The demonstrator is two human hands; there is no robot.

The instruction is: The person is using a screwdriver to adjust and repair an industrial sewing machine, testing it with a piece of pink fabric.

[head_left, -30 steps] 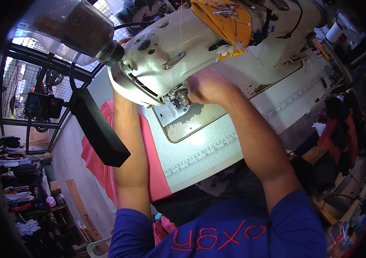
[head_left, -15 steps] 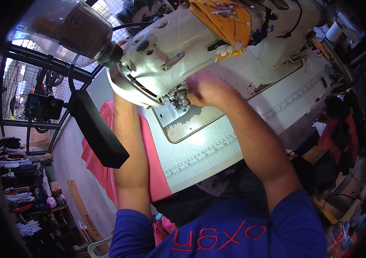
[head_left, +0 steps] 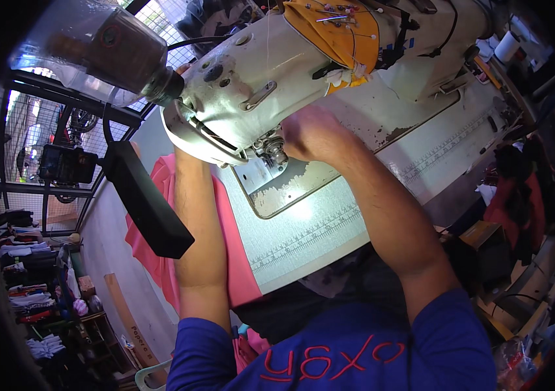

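A white sewing machine (head_left: 225, 85) stretches across the upper middle, its head lit from beneath. My left forearm (head_left: 199, 228) runs up over pink fabric (head_left: 241, 260), and the hand disappears behind the machine head; its fingers are hidden. My right hand (head_left: 313, 133) is under the machine's arm, just right of the tension dial (head_left: 271, 148). Blur and the machine cover its fingers, so I cannot see what it touches. The metal needle plate (head_left: 261, 173) lies between my arms, with part of the needle area concealed by the machine head.
An orange pincushion (head_left: 333, 29) full of pins is strapped on the machine. A black bar-shaped lamp (head_left: 150, 202) and an upturned clear bottle (head_left: 101, 52) hang at the left. Ruler markings (head_left: 307, 234) line the table. Folded clothes (head_left: 30, 251) fill shelves at far left.
The view has shifted very slightly. My arms, the pink fabric and the machine keep nearly the same places.
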